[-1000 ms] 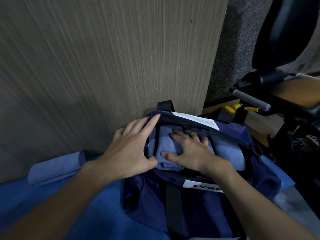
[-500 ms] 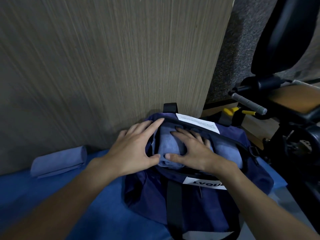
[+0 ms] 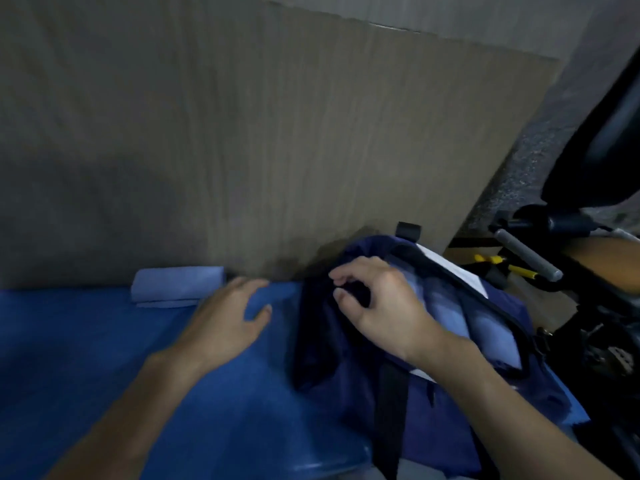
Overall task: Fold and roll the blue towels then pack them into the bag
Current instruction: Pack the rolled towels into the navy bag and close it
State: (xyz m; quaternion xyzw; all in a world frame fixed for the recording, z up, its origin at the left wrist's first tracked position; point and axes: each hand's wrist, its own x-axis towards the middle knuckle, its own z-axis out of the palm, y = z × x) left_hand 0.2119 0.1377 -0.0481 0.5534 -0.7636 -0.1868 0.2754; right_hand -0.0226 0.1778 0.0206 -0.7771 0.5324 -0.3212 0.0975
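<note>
Head view, live: stretching left hand (image 3: 228, 317) out over blue surface (image 3: 86, 358), fingers straight and spread, gripping nothing; touching cloth or hovering, cannot tell thru blur. Pinching left end of bag (image 3: 346, 375) rim w/ right hand (image 3: 384, 306), thumb and curled fingertips clamped on dark fabric. Holding hands apart, left one toward surface's middle, right one over bag opening. Spotting one rolled towel (image 3: 176, 284) lying along surface's back edge, against wood panel (image 3: 277, 150), just beyond left fingertips and not touching them. Spotting more pale blue towels (image 3: 446, 310) packed side by side inside open bag, partly hidden under right wrist. Noting bag sitting at surface's right end, back rim near panel, black strap (image 3: 391, 410) running down its front, white label (image 3: 450, 268) showing at far rim. Catching dark equipment w/ grey handle (image 3: 526, 254) off to right, past surface's right edge.
</note>
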